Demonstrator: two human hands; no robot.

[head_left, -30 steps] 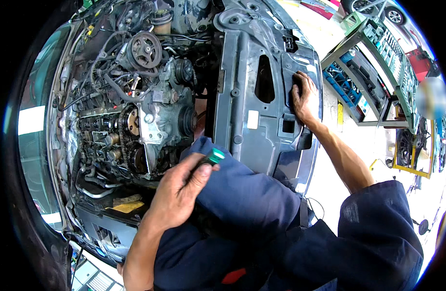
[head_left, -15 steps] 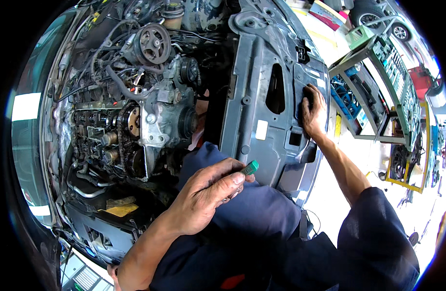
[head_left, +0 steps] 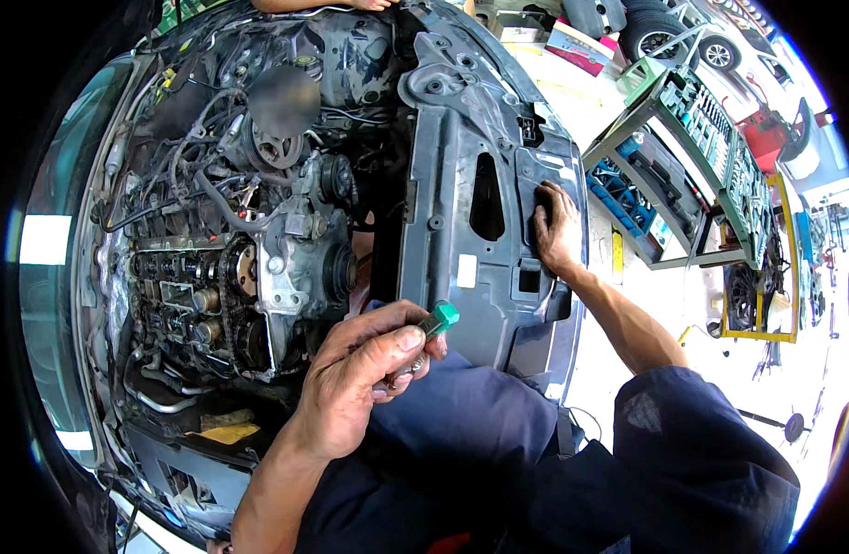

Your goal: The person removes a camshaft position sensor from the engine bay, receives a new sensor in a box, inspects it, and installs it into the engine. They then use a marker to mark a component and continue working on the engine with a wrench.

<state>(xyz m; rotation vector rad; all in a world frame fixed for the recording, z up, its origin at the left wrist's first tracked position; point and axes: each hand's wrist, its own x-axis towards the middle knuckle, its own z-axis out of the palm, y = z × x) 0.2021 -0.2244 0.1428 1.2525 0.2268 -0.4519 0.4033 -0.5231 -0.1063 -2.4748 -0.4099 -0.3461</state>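
Observation:
In front of my lap my left hand (head_left: 364,365) is closed round a small tool with a green, faceted end (head_left: 441,317); most of the tool is hidden in the fingers. A bit of metal shows below the thumb. My right hand (head_left: 558,231) lies on the dark plastic panel (head_left: 457,305) along the car's front, near its outer edge, with its fingers stretched out. To the left is the engine (head_left: 198,300), its top uncovered so that the camshafts and a timing chain (head_left: 229,319) show.
At the far side a person's arm (head_left: 323,5) reaches over the engine bay. A tool trolley (head_left: 692,175) with sockets in its top tray stands at the right. Farther off are wheels (head_left: 660,39). A yellow cloth-like piece (head_left: 229,432) lies near the engine.
My view has shifted, so the car sits farther left in it. The tool in my left hand has turned, showing more of its green end. Another person's arm has come in at the top.

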